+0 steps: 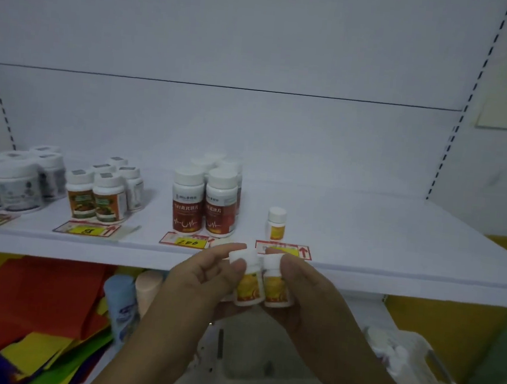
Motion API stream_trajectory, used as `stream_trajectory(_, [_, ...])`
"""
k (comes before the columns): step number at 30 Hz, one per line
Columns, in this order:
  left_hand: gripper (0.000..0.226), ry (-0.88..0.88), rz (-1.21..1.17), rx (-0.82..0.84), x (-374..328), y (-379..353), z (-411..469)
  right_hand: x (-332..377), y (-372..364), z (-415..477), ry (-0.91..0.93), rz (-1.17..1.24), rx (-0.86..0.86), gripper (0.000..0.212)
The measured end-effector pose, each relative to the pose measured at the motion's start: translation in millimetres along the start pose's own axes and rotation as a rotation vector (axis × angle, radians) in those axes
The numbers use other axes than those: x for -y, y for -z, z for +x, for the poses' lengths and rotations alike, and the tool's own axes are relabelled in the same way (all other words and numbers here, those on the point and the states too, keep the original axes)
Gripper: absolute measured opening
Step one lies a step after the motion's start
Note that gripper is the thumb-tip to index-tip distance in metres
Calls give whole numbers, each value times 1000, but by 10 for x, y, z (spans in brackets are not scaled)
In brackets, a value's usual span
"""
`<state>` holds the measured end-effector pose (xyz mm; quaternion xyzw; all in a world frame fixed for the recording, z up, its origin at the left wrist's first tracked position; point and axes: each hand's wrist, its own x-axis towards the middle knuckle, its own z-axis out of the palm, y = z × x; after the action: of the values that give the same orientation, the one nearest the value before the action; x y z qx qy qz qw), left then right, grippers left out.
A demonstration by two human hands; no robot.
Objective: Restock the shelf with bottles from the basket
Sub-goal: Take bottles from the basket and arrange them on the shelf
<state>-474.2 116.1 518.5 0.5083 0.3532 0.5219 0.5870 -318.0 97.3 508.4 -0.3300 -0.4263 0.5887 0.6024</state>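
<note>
Placement is the step in hand: the left hand (203, 277) and the right hand (301, 289) each pinch one small yellow-labelled bottle, the left bottle (248, 284) and the right bottle (277, 285), held upright and touching side by side just below the front lip of the shelf (396, 236). On each, a thumb lies across the white cap with the fingers curled closed behind the body, so both grips look firm. One matching bottle (276, 224) already stands alone at 12 o'clock from the hands, behind the red-and-yellow price tag (283, 250), which probably marks the slot for these two. The next move seems to call for lifting both over the lip and setting them beside or behind that lone bottle without tipping it (it looks light and narrow). At 10 o'clock stand the red-labelled bottles (203, 199), close enough to be brushed by the left wrist; further left sit orange-labelled jars (100, 192). The white basket (415, 368), at 4 o'clock, holds more white-capped bottles, so restocking appears far from finished.
</note>
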Motion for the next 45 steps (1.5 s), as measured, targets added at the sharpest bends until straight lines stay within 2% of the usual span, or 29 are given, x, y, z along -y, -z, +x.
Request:
stream_trajectory(4, [33,-138,131,-19,-116,-136,304,174,233,319,136,-171,-46,37])
stream_trajectory(7, [19,-323,381,-104,-242,-305,642,380,496,696,285,-429,-144,13])
stream_trajectory(8, [20,-378,466,-137,-306,-353,742,439,562,796,317,-522,-176,13])
stream_trajectory(11, [24,-458,695,-194,-473,-470,994,477,687,990,322,-700,-240,16])
stream_trajectory(14, [31,-478,856,-210,-540,-601,1320,393,786,1136,244,-773,-196,20])
stream_trajectory(17, [35,-440,1005,-162,-551,-642,1576,333,829,1239,234,-853,-132,22])
stream_trajectory(21, [32,-263,1151,-55,-502,-683,1707,323,845,1267,205,-866,-65,12])
stream_trajectory(26, [31,-139,1270,-40,-482,-761,1769,330,828,1258,191,-863,-26,10])
stream_trajectory(32, [18,-17,1292,78,-347,-765,1806,299,831,1260,195,-852,-34,9])
stream_trajectory(36, [12,-4,1251,66,-232,-691,1821,276,840,1269,208,-819,-47,16])
stream_trajectory(38, [18,19,1222,64,-197,-673,1804,272,822,1248,214,-821,-79,22])
stream_trajectory(40, [37,19,1259,65,-191,-676,1765,286,791,1216,216,-811,-125,32])
stream_trajectory(42, [50,-51,1341,63,-237,-700,1708,354,791,1195,216,-800,-194,38])
stream_trajectory(44, [57,-142,1405,124,-336,-737,1637,482,840,1176,248,-920,-300,43])
stream_trajectory(45, [60,-178,1441,180,-398,-764,1600,563,892,1151,268,-1064,-346,47])
